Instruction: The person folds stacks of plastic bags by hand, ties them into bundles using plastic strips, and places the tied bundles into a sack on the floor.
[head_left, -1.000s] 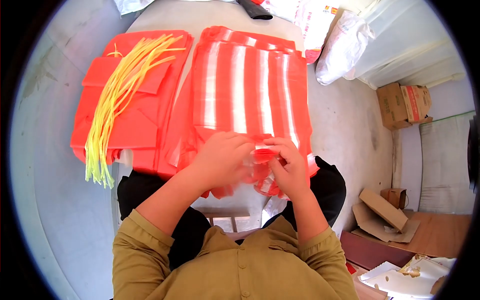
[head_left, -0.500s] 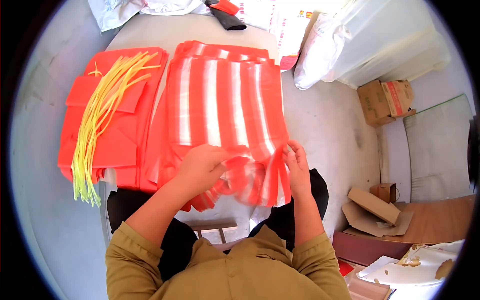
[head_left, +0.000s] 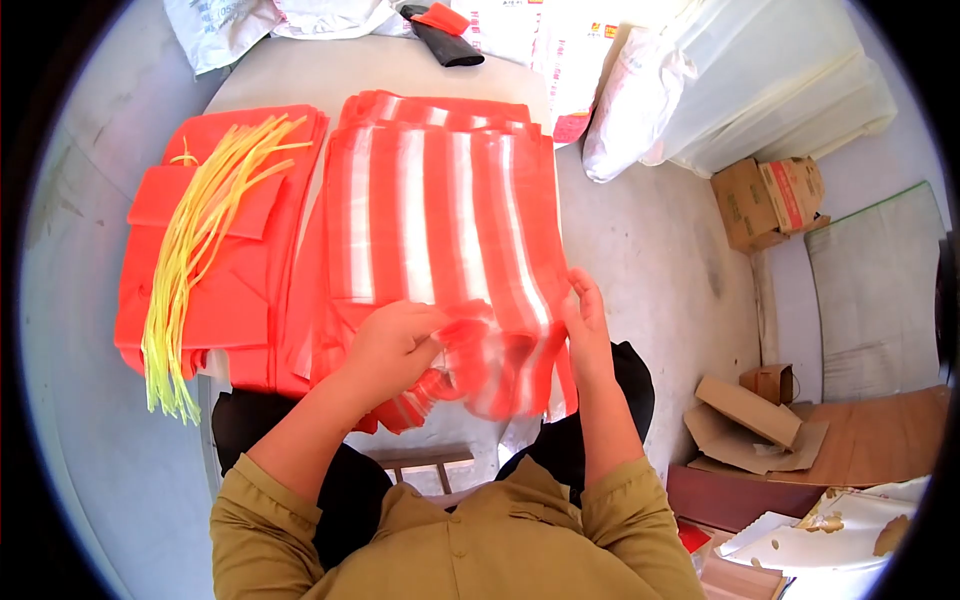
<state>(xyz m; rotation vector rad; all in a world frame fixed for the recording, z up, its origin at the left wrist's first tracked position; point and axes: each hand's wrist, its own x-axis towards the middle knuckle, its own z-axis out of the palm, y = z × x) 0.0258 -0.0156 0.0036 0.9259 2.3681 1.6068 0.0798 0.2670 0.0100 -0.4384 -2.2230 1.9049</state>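
A stack of red-and-white striped plastic bags (head_left: 440,220) lies in front of me, its near end loose and crumpled over the table edge. My left hand (head_left: 395,345) is closed, thumb against fingers, on the gathered near part of the top bag. At the stack's right near corner, my right hand (head_left: 587,320) has its fingers curled at the bag's edge; the thumb is partly hidden by the plastic. To the left lies a pile of folded plain red bags (head_left: 210,300). A bundle of thin yellow strips (head_left: 195,250) rests across that pile.
The pale table (head_left: 290,75) carries both piles. White printed sacks (head_left: 225,30) and a black-and-red roll (head_left: 447,42) lie at the far side. Cardboard boxes (head_left: 745,208) stand by the right wall, and opened cardboard (head_left: 745,425) lies nearer on the right.
The near edge of the striped plastic has shifted slightly between my hands. Both hands keep their hold, the left a little lower in view. The whole view has tilted a little.
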